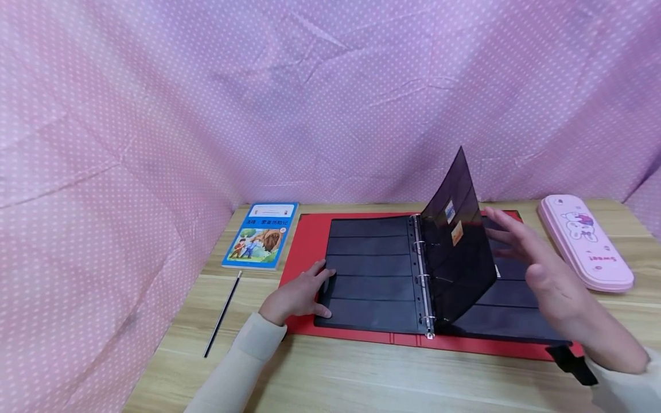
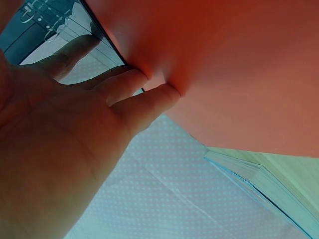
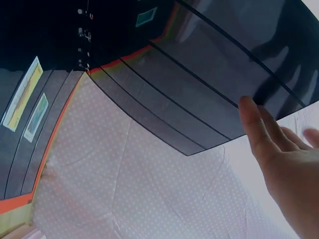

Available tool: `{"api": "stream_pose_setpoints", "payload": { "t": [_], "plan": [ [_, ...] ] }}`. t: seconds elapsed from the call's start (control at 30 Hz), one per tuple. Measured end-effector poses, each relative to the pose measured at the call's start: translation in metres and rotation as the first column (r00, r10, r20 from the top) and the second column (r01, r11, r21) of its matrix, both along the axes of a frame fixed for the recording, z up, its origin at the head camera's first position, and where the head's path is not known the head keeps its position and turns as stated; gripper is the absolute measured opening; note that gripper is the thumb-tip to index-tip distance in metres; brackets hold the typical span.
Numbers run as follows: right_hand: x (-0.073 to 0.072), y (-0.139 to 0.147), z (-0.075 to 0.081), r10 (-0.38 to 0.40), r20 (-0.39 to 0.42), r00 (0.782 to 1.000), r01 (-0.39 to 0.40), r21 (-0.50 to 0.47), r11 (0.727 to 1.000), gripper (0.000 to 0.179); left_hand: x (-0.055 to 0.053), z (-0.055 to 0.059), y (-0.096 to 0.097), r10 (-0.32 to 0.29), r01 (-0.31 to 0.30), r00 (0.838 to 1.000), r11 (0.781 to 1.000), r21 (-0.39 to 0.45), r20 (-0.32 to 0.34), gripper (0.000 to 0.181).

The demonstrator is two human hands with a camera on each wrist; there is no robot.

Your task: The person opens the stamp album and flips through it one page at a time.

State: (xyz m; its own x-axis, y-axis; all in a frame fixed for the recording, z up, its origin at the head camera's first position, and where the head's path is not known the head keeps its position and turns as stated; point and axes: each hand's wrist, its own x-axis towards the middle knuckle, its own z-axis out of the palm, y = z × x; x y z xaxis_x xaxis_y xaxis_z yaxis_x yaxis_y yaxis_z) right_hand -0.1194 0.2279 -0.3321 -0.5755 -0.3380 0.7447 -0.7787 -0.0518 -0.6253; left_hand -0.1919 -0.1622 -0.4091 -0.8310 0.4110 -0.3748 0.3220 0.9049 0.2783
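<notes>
A red ring binder [image 1: 304, 241] lies spread out on the table, with black pocket pages held on metal rings [image 1: 423, 278]. One black page [image 1: 459, 275] stands raised and tilted near the rings, with two small stamps [image 1: 457, 233] visible on it. My left hand [image 1: 296, 293] rests with spread fingers on the outer edge of the flat left page [image 1: 372, 264] and on the red cover. Beside the raised page is my right hand [image 1: 555, 292], its fingers extended; in the right wrist view its fingertips [image 3: 247, 107] meet the page's outer edge. More stamps [image 3: 36, 118] sit on the page below.
A blue illustrated book [image 1: 260, 238] lies left of the binder, with a dark pencil [image 1: 223, 315] in front of it. To the right is a pink pencil case [image 1: 586, 241]. Pink dotted cloth [image 1: 330, 115] hangs behind the wooden table [image 1: 341, 373].
</notes>
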Motion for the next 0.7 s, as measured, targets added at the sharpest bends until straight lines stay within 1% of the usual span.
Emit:
{"api": "stream_pose_setpoints", "payload": {
  "t": [0.1, 0.2, 0.27, 0.3, 0.33, 0.4, 0.5, 0.53, 0.57, 0.63, 0.7],
  "plan": [
    [-0.003, -0.006, 0.000, 0.045, -0.048, 0.998, -0.047, -0.044, 0.998, 0.056, 0.000, 0.000, 0.000, -0.001, 0.001, 1.000, 1.000, -0.003, -0.001, 0.092],
    [-0.005, -0.013, 0.001, 0.044, -0.077, 0.996, -0.048, -0.044, 0.998, 0.056, 0.000, 0.000, 0.000, -0.001, 0.001, 1.000, 1.000, -0.004, -0.002, 0.092],
    [-0.004, -0.017, 0.001, 0.001, -0.062, 0.998, -0.001, -0.001, 1.000, 0.057, 0.000, 0.000, 0.000, 0.000, 0.000, 1.000, 1.000, -0.005, -0.003, 0.092],
    [-0.003, -0.018, 0.001, -0.035, -0.052, 0.998, 0.037, 0.040, 0.999, 0.058, 0.000, 0.000, 0.000, 0.002, -0.002, 1.000, 1.000, -0.005, -0.002, 0.092],
    [-0.001, -0.020, 0.000, -0.063, -0.049, 0.997, 0.067, 0.081, 0.994, 0.059, 0.000, 0.000, 0.000, 0.004, -0.004, 1.000, 1.000, -0.004, 0.000, 0.093],
    [0.000, -0.023, -0.004, -0.094, -0.042, 0.995, 0.100, 0.155, 0.983, 0.060, 0.000, 0.000, 0.001, 0.005, -0.005, 1.000, 1.000, -0.004, 0.000, 0.093],
    [0.002, -0.028, -0.014, -0.124, -0.008, 0.992, 0.122, 0.270, 0.955, 0.061, 0.000, -0.001, 0.001, 0.008, -0.008, 1.000, 1.000, 0.001, 0.002, 0.092],
    [0.003, -0.030, -0.018, -0.130, 0.015, 0.991, 0.119, 0.305, 0.945, 0.062, 0.000, 0.000, 0.001, 0.009, -0.009, 1.000, 1.000, 0.003, 0.002, 0.092],
    [0.003, -0.032, -0.023, -0.148, 0.046, 0.988, 0.123, 0.349, 0.929, 0.065, 0.000, 0.000, 0.001, 0.010, -0.010, 1.000, 1.000, 0.005, 0.003, 0.092],
    [0.005, -0.034, -0.031, -0.203, 0.101, 0.974, 0.136, 0.454, 0.880, 0.070, 0.000, 0.000, 0.001, 0.014, -0.014, 1.000, 1.000, 0.006, 0.002, 0.092],
    [0.005, -0.035, -0.040, -0.243, 0.122, 0.962, 0.141, 0.540, 0.830, 0.068, 0.000, 0.000, 0.001, 0.014, -0.014, 1.000, 1.000, 0.004, -0.003, 0.091]
  ]
}}
